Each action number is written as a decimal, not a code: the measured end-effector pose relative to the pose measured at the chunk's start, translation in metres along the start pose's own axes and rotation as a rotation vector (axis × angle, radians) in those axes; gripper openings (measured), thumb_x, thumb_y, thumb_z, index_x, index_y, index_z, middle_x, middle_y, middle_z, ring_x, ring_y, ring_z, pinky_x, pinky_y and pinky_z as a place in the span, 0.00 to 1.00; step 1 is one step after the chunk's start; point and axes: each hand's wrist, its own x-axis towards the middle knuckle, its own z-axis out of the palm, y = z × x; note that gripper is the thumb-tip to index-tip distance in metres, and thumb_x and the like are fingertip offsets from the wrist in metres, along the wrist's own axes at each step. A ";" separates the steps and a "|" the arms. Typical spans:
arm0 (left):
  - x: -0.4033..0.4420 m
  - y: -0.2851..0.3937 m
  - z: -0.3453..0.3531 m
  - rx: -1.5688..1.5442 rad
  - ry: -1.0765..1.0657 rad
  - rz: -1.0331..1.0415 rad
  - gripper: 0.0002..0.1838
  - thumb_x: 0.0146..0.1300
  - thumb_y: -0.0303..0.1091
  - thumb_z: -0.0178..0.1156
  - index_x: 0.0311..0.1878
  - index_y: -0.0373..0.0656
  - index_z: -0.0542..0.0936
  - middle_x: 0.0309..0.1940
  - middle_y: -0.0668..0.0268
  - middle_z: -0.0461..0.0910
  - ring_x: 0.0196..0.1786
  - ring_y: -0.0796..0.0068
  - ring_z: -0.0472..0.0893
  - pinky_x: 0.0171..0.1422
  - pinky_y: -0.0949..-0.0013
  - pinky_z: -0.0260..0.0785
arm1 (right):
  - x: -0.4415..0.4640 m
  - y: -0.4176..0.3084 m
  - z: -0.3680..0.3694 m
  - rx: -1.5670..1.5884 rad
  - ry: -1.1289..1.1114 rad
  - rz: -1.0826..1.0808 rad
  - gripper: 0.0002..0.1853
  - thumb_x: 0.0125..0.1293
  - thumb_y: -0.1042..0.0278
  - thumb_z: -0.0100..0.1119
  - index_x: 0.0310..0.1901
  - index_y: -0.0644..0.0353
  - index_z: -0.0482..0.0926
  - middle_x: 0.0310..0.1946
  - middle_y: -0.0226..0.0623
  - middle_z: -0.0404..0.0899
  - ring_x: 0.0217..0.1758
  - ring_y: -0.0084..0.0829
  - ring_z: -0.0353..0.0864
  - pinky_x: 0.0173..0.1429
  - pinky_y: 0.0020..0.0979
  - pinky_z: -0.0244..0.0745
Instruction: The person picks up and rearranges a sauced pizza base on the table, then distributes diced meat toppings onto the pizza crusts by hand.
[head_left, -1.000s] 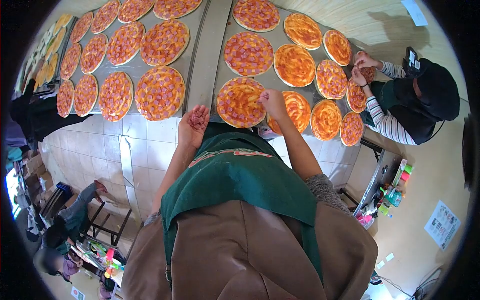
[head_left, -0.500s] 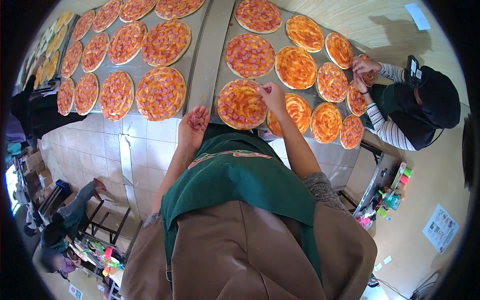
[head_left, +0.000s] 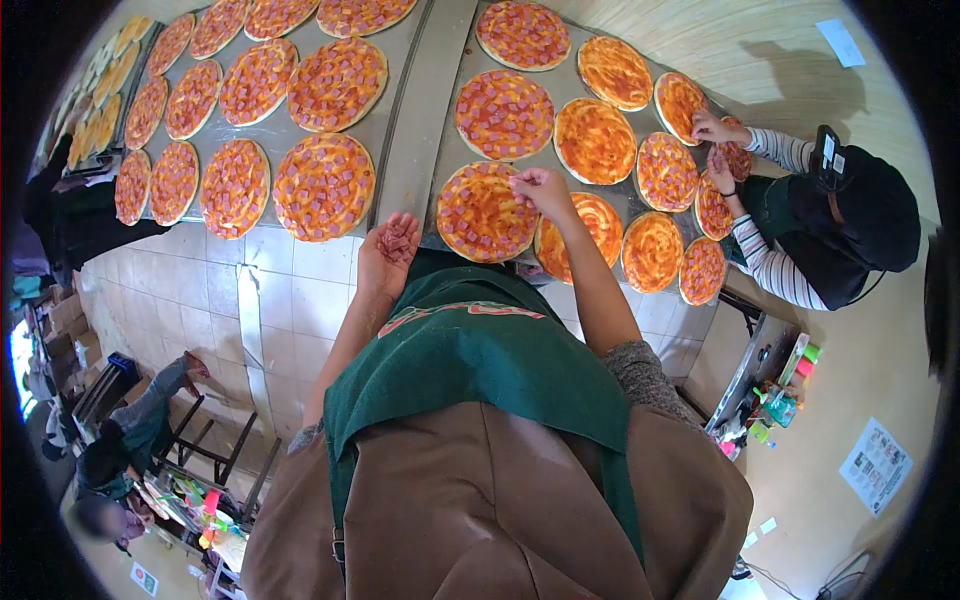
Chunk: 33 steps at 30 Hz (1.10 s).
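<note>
Cupped palm up at the table's near edge, my left hand [head_left: 378, 268] holds a small heap of diced ham [head_left: 397, 243]. My right hand [head_left: 547, 194] is over the right part of a pizza [head_left: 478, 218], its thumb and fingers pinched together. Whatever sits between those fingertips is too small or hidden to make out. Sauce covers this pizza, and ham cubes lie mostly around its rim, with few in the middle. Just to its right is a pizza with sauce and no ham [head_left: 590, 232], partly covered by my right forearm. A ham-covered pizza [head_left: 504, 114] lies directly behind.
Several ham-topped pizzas [head_left: 325, 187] fill the metal table [head_left: 405, 130] on the left. More sauced pizzas [head_left: 594, 140] lie to the right. At the right end, a co-worker [head_left: 800, 215] in striped sleeves reaches over pizzas. Another person [head_left: 115, 450] is at lower left, near a black metal frame [head_left: 215, 450].
My right hand has shifted slightly left over the same pizza, still pinched. My left hand stays in place with the ham. The co-worker's hands have moved a little apart.
</note>
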 end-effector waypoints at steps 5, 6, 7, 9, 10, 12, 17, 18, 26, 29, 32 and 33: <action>-0.002 0.001 0.002 0.011 0.019 0.005 0.14 0.68 0.33 0.46 0.50 0.36 0.75 0.48 0.56 0.80 0.55 0.61 0.78 0.59 0.62 0.73 | 0.002 0.000 0.002 -0.166 0.021 -0.076 0.11 0.57 0.65 0.66 0.30 0.65 0.82 0.23 0.34 0.81 0.23 0.24 0.79 0.28 0.26 0.72; -0.001 0.001 0.001 0.011 0.016 0.004 0.14 0.68 0.33 0.46 0.50 0.36 0.75 0.48 0.56 0.80 0.55 0.61 0.78 0.59 0.62 0.73 | 0.005 0.003 0.003 -0.185 0.016 -0.090 0.11 0.56 0.64 0.66 0.30 0.65 0.82 0.23 0.35 0.81 0.23 0.26 0.79 0.28 0.28 0.72; -0.001 0.001 0.001 0.011 0.011 0.002 0.14 0.68 0.33 0.46 0.50 0.36 0.75 0.48 0.57 0.80 0.55 0.61 0.78 0.59 0.62 0.73 | 0.010 0.006 0.004 -0.289 0.018 -0.096 0.12 0.55 0.63 0.67 0.29 0.65 0.82 0.23 0.37 0.81 0.23 0.29 0.79 0.30 0.30 0.73; 0.000 0.001 -0.001 0.003 0.003 -0.003 0.14 0.68 0.33 0.46 0.50 0.36 0.75 0.48 0.57 0.80 0.55 0.61 0.78 0.58 0.62 0.73 | 0.016 0.006 0.009 -0.499 0.023 -0.106 0.13 0.53 0.62 0.68 0.28 0.65 0.82 0.23 0.41 0.80 0.25 0.36 0.80 0.32 0.34 0.74; 0.000 0.001 -0.002 -0.002 -0.001 -0.005 0.14 0.68 0.33 0.46 0.51 0.36 0.75 0.48 0.57 0.80 0.55 0.61 0.78 0.58 0.62 0.74 | 0.017 0.004 0.013 -0.619 0.059 -0.145 0.12 0.53 0.62 0.68 0.27 0.64 0.81 0.23 0.40 0.80 0.24 0.34 0.79 0.32 0.33 0.73; 0.001 0.000 -0.003 -0.002 -0.008 -0.006 0.14 0.68 0.33 0.46 0.51 0.36 0.75 0.49 0.56 0.79 0.56 0.61 0.78 0.58 0.62 0.74 | 0.017 -0.003 0.021 -0.857 0.131 -0.223 0.12 0.52 0.63 0.69 0.25 0.64 0.81 0.23 0.40 0.80 0.24 0.31 0.79 0.31 0.32 0.72; -0.001 0.002 -0.003 -0.013 0.005 -0.001 0.15 0.68 0.33 0.46 0.51 0.36 0.74 0.50 0.56 0.79 0.57 0.61 0.77 0.58 0.62 0.74 | 0.008 -0.022 0.018 -0.751 0.194 -0.232 0.11 0.51 0.64 0.70 0.27 0.64 0.80 0.26 0.43 0.81 0.29 0.38 0.81 0.35 0.35 0.75; 0.000 0.002 -0.005 -0.022 0.003 0.002 0.15 0.68 0.34 0.46 0.52 0.36 0.74 0.50 0.56 0.79 0.57 0.61 0.77 0.58 0.62 0.74 | 0.007 -0.023 0.015 -0.647 0.184 -0.241 0.11 0.51 0.65 0.70 0.28 0.64 0.80 0.27 0.44 0.81 0.30 0.39 0.82 0.36 0.35 0.76; -0.003 0.000 -0.003 -0.002 0.017 0.013 0.14 0.68 0.35 0.46 0.49 0.38 0.75 0.47 0.58 0.80 0.52 0.63 0.79 0.55 0.64 0.74 | 0.027 -0.009 0.027 -0.020 -0.108 -0.015 0.06 0.55 0.73 0.65 0.32 0.66 0.81 0.24 0.36 0.82 0.31 0.23 0.83 0.32 0.24 0.76; -0.003 0.001 -0.004 -0.009 0.017 0.018 0.15 0.68 0.35 0.46 0.50 0.38 0.75 0.47 0.58 0.80 0.52 0.63 0.79 0.55 0.65 0.74 | 0.030 -0.012 0.039 -0.351 -0.041 -0.096 0.06 0.52 0.73 0.67 0.30 0.64 0.81 0.23 0.39 0.82 0.31 0.26 0.83 0.33 0.28 0.76; -0.005 0.002 -0.004 -0.013 0.023 0.031 0.15 0.68 0.35 0.45 0.50 0.38 0.74 0.47 0.57 0.80 0.52 0.62 0.79 0.54 0.65 0.74 | 0.024 -0.027 0.050 -0.704 0.084 -0.223 0.06 0.49 0.72 0.67 0.28 0.64 0.81 0.24 0.41 0.82 0.30 0.29 0.84 0.35 0.31 0.76; -0.006 0.003 -0.004 -0.012 0.024 0.036 0.15 0.68 0.35 0.45 0.50 0.37 0.74 0.47 0.57 0.80 0.52 0.62 0.79 0.54 0.65 0.74 | 0.020 -0.032 0.052 -0.821 0.133 -0.273 0.06 0.48 0.72 0.67 0.28 0.63 0.82 0.24 0.42 0.82 0.30 0.31 0.84 0.35 0.32 0.76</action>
